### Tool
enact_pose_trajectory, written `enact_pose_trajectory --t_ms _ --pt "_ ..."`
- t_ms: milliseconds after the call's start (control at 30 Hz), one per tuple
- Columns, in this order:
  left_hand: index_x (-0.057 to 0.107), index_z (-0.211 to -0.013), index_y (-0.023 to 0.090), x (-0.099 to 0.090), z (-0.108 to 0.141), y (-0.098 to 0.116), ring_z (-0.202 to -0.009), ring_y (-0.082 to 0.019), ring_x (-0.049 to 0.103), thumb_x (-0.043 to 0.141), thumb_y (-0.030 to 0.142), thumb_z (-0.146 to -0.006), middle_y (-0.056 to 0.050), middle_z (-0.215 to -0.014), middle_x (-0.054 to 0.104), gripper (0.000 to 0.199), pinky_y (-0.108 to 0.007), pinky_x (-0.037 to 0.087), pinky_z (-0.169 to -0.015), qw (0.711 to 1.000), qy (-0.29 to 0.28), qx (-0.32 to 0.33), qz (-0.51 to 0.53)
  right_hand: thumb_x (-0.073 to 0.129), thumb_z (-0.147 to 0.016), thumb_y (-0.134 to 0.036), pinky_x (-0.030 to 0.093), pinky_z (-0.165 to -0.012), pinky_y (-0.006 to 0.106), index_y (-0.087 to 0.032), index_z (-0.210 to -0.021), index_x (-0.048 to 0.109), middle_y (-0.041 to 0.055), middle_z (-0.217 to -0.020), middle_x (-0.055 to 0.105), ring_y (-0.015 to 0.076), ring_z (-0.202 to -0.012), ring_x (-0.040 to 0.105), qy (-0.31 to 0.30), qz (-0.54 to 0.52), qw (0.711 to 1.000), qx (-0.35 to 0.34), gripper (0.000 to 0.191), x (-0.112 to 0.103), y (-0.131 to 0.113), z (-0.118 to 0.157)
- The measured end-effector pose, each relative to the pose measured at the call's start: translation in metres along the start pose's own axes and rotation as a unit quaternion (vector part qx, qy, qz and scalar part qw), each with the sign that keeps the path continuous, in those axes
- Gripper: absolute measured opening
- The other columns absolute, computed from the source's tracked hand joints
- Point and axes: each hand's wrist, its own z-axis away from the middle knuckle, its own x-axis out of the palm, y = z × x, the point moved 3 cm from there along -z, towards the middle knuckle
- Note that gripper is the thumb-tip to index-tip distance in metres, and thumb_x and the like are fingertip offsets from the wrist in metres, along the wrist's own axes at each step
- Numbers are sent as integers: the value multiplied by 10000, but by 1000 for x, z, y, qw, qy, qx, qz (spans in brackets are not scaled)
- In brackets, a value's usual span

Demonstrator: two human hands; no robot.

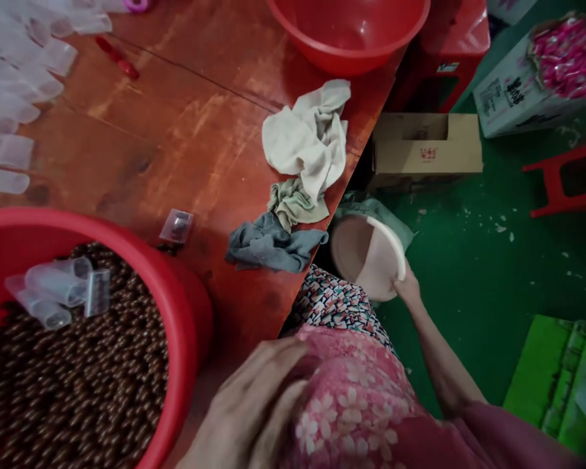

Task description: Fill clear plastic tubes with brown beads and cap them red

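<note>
My right hand point(406, 284) grips the rim of a white bucket point(371, 257) below the table's edge, beside my patterned clothing. Close to the camera, my left hand point(254, 404) is blurred and bent in front of the pink flowered apron point(351, 404); its fingertips are hidden. Left of it stands a red tub point(176, 312) of shiny brown beads point(88, 384), with clear plastic cups point(58, 286) lying on top. On the table, a white cloth point(307, 140), a greenish cloth point(297, 202) and a grey-blue cloth point(276, 242) lie crumpled near the edge.
An orange-red table point(176, 137) carries many clear cups point(19, 78), a small clear piece point(176, 226) and a red basin point(356, 39). On the green floor are a cardboard box point(427, 153), a carton point(512, 98) of pink packets, red stools and a green crate point(542, 371).
</note>
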Motion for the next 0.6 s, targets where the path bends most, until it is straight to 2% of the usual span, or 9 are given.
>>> enact_pose_trajectory --t_ms 67,133,267,367,433,500,600 --pt "622 -1252 219 11 -29 9 -1053 -197 746 486 355 -1007 -45 -1196 759 311 -277 624 -922 998 -35 45 -22 626 -965 -361 553 -946 475 -184 -1355 542 112 -1335 579 248 -1130 622 -18 59 998 -24 436 22 -17 -6" --pt "612 -1263 208 20 -45 11 -1082 -192 740 433 354 -1027 -51 -1199 760 329 -281 612 -935 997 -53 49 -20 627 -964 -359 540 -972 499 -195 -1398 509 122 -1397 536 265 -1172 602 -37 112 991 -56 479 38 -32 -6" --pt "629 -1232 192 38 -55 -4 -1063 -198 747 442 374 -1022 -77 -1183 762 335 -299 618 -918 995 -98 3 -2 630 -962 -360 539 -975 504 -200 -1406 503 124 -1424 516 274 -1194 590 -87 192 969 -130 489 69 -59 4" --pt "626 -1233 167 56 -64 -19 -1035 -211 755 464 324 -1014 -103 -1156 764 315 -320 628 -904 994 -109 -10 3 631 -962 -358 544 -964 484 -182 -1359 541 121 -1380 550 261 -1171 602 -127 224 947 -189 443 93 -81 -2" --pt "617 -1222 158 66 -70 -27 -1023 -206 755 472 270 -1008 -114 -1131 763 281 -311 627 -903 997 -74 1 11 629 -963 -361 545 -961 475 -175 -1333 560 119 -1357 567 253 -1157 609 -154 236 932 -227 419 105 -97 -20" --pt "604 -1200 150 72 -74 -33 -983 -182 759 480 204 -998 -119 -1092 762 243 -268 623 -890 1000 -13 16 24 621 -968 -366 547 -957 468 -182 -1316 572 112 -1344 577 245 -1147 613 -177 245 919 -254 397 113 -115 -45" --pt "598 -1172 163 75 -72 -41 -912 -142 763 471 89 -967 -89 -1013 768 253 -196 609 -855 998 50 42 26 615 -972 -371 558 -935 450 -184 -1297 583 105 -1315 593 233 -1116 625 -205 254 907 -267 376 124 -141 -86"
